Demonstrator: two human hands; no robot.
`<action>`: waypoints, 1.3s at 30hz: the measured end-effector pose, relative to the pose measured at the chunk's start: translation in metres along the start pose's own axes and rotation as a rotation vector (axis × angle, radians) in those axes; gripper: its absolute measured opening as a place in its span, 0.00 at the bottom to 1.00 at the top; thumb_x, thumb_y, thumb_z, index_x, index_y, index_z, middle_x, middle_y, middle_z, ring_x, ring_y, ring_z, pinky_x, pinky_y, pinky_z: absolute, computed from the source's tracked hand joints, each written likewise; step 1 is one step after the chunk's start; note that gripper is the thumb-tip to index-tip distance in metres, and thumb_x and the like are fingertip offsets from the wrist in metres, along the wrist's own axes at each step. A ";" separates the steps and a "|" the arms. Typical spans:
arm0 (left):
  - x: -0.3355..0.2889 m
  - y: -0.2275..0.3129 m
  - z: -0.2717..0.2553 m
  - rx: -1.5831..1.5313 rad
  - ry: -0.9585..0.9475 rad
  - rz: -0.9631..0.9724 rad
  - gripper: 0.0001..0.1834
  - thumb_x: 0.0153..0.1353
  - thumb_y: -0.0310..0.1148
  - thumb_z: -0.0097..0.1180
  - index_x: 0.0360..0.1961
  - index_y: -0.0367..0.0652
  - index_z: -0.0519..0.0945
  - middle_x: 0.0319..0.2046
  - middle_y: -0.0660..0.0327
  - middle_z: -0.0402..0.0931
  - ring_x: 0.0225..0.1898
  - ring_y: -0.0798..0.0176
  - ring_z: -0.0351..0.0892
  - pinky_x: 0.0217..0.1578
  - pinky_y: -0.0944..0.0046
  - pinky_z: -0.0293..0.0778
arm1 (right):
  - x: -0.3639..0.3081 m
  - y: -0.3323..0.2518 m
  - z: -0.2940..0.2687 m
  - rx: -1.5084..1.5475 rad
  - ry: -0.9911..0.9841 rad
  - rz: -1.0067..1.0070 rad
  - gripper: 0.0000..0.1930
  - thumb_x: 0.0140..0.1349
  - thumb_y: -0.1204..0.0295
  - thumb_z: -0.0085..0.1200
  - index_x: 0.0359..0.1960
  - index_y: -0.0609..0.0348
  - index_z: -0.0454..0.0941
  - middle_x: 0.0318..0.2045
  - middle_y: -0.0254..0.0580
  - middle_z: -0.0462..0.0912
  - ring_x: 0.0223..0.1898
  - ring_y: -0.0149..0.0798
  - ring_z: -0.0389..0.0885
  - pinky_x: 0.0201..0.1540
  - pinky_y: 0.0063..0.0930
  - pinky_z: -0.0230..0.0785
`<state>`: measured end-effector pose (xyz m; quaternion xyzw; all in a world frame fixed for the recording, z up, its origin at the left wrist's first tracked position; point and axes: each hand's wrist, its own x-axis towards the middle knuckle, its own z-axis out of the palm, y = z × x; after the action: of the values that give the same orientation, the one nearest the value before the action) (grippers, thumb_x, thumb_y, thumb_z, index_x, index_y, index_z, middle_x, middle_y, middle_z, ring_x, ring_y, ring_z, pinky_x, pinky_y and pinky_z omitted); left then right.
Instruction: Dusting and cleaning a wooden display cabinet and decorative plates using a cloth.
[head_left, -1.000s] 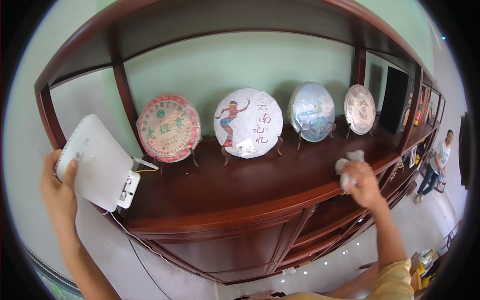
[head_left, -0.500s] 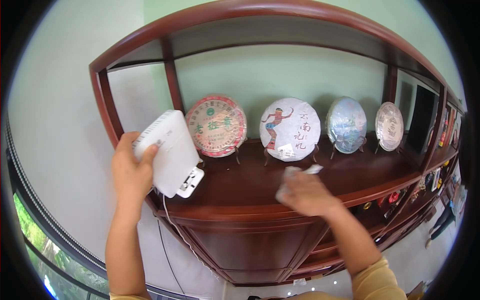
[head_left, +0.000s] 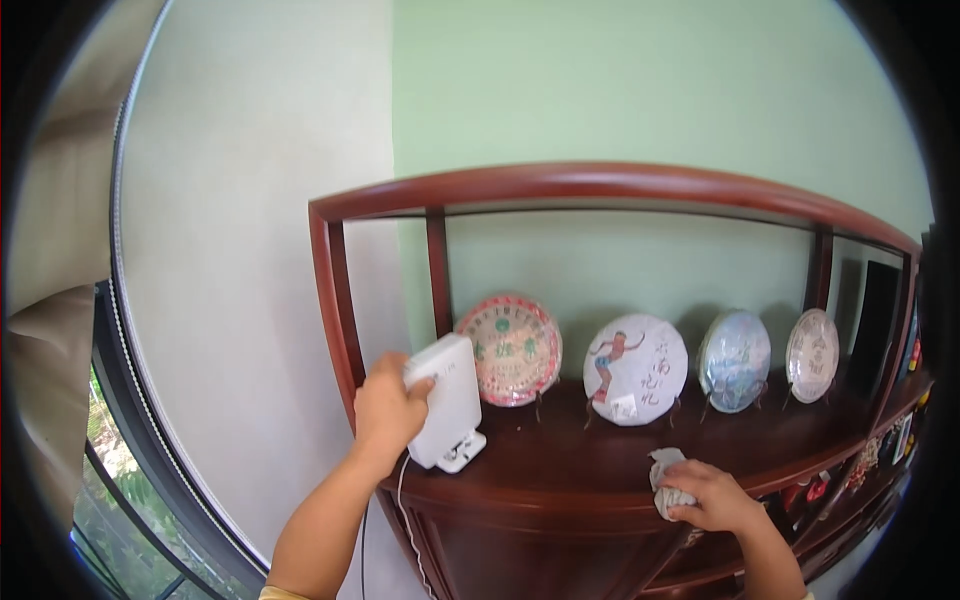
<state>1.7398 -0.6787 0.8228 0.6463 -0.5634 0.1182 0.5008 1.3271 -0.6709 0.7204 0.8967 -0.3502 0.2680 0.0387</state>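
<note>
A white box like a router (head_left: 446, 400), with a foot at its base and a white cable hanging from it, is gripped along its left side by my left hand (head_left: 388, 408). It stands upright at the shelf's left end; I cannot tell whether its foot touches the wood. My right hand (head_left: 715, 498) has its fingers closed round a crumpled white cloth (head_left: 668, 480) at the front edge of the dark red wooden shelf (head_left: 560, 460). Behind the cloth, a white round tea cake (head_left: 660, 365) leans on a small stand.
A red-rimmed tea cake (head_left: 515, 350) stands behind the router, partly covered by it. A bluish disc (head_left: 735, 360) and a smaller beige disc (head_left: 813, 355) stand on the right. The cabinet's top rail (head_left: 600, 180) arches above. A window (head_left: 130, 510) is at lower left.
The view has tilted up and left, so the cabinet appears lower and farther right. My right hand has brought the cloth from the shelf top to its front edge. The router stays in my left hand.
</note>
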 end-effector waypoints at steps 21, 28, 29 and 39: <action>-0.010 -0.028 0.028 -0.192 0.029 0.217 0.38 0.49 0.26 0.63 0.58 0.36 0.55 0.40 0.37 0.74 0.44 0.38 0.76 0.46 0.52 0.71 | 0.017 0.069 -0.340 -0.389 1.101 0.285 0.18 0.60 0.63 0.47 0.47 0.60 0.74 0.39 0.44 0.78 0.43 0.38 0.75 0.49 0.28 0.64; -0.037 -0.064 0.047 -0.394 -0.092 0.156 0.40 0.50 0.27 0.62 0.59 0.34 0.51 0.41 0.39 0.76 0.43 0.43 0.79 0.46 0.56 0.72 | 0.106 0.006 -0.298 -0.545 0.682 0.622 0.27 0.58 0.46 0.40 0.31 0.59 0.80 0.27 0.45 0.81 0.35 0.45 0.79 0.40 0.37 0.68; -0.041 -0.064 0.047 -0.405 -0.108 0.158 0.40 0.50 0.28 0.62 0.59 0.35 0.52 0.40 0.39 0.76 0.43 0.42 0.79 0.46 0.55 0.72 | 0.118 0.003 -0.288 -0.620 0.724 0.474 0.26 0.60 0.47 0.38 0.26 0.57 0.79 0.18 0.43 0.78 0.28 0.43 0.80 0.35 0.35 0.68; -0.051 -0.087 0.063 -0.361 -0.228 0.032 0.33 0.53 0.32 0.60 0.52 0.34 0.54 0.38 0.39 0.76 0.41 0.40 0.78 0.42 0.54 0.73 | 0.177 -0.033 -0.249 -0.548 0.789 0.464 0.25 0.64 0.53 0.35 0.17 0.58 0.70 0.09 0.40 0.70 0.13 0.40 0.71 0.26 0.35 0.64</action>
<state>1.7704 -0.7084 0.7114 0.5461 -0.6387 -0.0504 0.5397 1.3432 -0.6897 1.0266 0.5836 -0.5553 0.4853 0.3399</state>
